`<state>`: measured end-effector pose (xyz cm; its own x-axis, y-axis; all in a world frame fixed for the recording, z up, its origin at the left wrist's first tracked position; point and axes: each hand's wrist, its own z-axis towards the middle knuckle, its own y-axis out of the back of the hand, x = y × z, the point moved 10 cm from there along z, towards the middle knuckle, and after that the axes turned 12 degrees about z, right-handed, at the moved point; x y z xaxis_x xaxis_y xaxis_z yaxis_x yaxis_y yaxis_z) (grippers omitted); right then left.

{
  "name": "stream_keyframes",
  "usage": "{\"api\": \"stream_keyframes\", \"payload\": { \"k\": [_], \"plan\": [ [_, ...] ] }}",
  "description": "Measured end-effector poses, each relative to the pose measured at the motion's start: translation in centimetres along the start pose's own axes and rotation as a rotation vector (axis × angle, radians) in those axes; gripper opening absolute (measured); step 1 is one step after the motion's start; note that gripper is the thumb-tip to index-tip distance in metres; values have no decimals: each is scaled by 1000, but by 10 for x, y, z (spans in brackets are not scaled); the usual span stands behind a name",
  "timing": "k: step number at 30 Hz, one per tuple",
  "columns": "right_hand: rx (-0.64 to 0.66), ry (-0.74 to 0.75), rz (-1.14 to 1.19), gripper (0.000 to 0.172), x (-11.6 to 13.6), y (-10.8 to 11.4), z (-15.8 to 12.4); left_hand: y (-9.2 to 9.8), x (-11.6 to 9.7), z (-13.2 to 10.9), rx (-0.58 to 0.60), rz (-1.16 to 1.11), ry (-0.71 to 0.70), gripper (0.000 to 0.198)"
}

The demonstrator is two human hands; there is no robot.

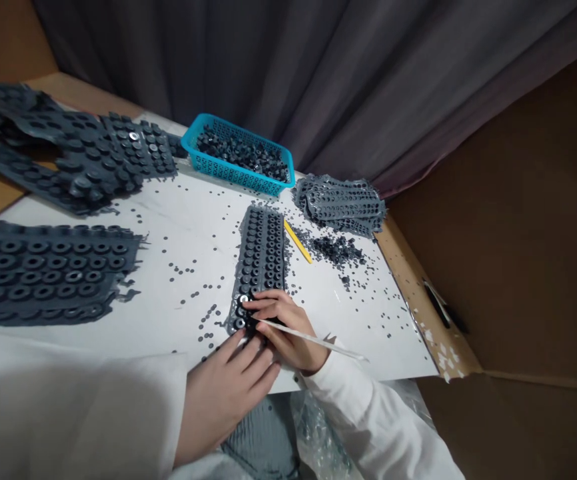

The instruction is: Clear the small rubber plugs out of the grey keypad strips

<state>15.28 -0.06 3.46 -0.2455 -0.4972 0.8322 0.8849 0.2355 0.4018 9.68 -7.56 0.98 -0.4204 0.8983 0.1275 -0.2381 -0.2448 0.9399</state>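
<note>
A dark grey molded rubber sheet (261, 257) with rows of round ring-shaped parts lies lengthwise on the white table. My left hand (233, 380) rests flat over its near end, fingers stretched out. My right hand (286, 327) is closed around a thin white stick (318, 340), its tip at the rings near the sheet's close edge. The fingers partly hide that tip and the rings under it. Just right of the sheet's far half lies a yellow stick-like tool (297, 241).
A turquoise basket (238, 175) of small dark parts stands at the back. Stacked rubber sheets (341, 203) lie back right, near a heap of dark bits (338, 251). More ringed sheets (48, 270) cover the left. Small black discs are scattered over the white tabletop (178, 220).
</note>
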Motion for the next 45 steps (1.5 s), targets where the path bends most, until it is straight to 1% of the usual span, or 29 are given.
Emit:
{"api": "stream_keyframes", "payload": {
  "k": [2, 6, 10, 14, 17, 20, 23, 25, 29, 33, 35, 37, 39, 41, 43, 45],
  "plan": [
    [15, 22, -24, 12, 1, -2, -1, 1, 1, 1, 10, -4, -1, 38],
    [36, 84, -119, 8, 3, -6, -2, 1, 1, 3, 38, -10, -18, 47],
    [110, 201, -312, 7, 10, -13, -4, 0, -1, 2, 49, -13, -26, 47],
    [198, 305, -501, 8, 17, -21, -5, -4, -2, 0, 111, -18, -21, 54],
    [190, 347, -550, 8, 24, -20, -2, -4, -3, 1, 141, -22, -31, 59],
    [169, 362, -566, 9, 28, -21, 1, -2, -2, 1, 140, -27, -35, 58],
    [159, 339, -564, 10, 24, -20, 3, -3, -2, 1, 141, -44, -36, 57],
    [118, 296, -565, 12, 18, -14, 4, -4, -2, 0, 148, -58, -27, 58],
    [-82, 185, -515, 18, 7, 14, 7, -6, -1, -2, 151, -64, -7, 58],
    [-259, 46, -379, 14, 0, 41, 4, -9, -3, -4, 156, -33, -39, 69],
    [-318, -51, -311, 10, -6, 48, 1, -10, -4, -4, 157, -16, -49, 72],
    [-337, -129, -233, 8, -13, 48, -2, -10, -4, -3, 141, -7, -46, 70],
    [-280, -132, -142, 11, -14, 39, 0, -8, -3, -2, 113, -5, -29, 62],
    [-146, -64, -59, 14, -8, 22, 6, -7, -2, -1, 83, -11, -16, 50],
    [-20, 4, -16, 16, -1, 8, 11, -7, -2, -1, 60, -23, -14, 43],
    [34, 31, 3, 15, 2, 2, 13, -6, -3, -1, 44, -32, -14, 40]
  ]
}}
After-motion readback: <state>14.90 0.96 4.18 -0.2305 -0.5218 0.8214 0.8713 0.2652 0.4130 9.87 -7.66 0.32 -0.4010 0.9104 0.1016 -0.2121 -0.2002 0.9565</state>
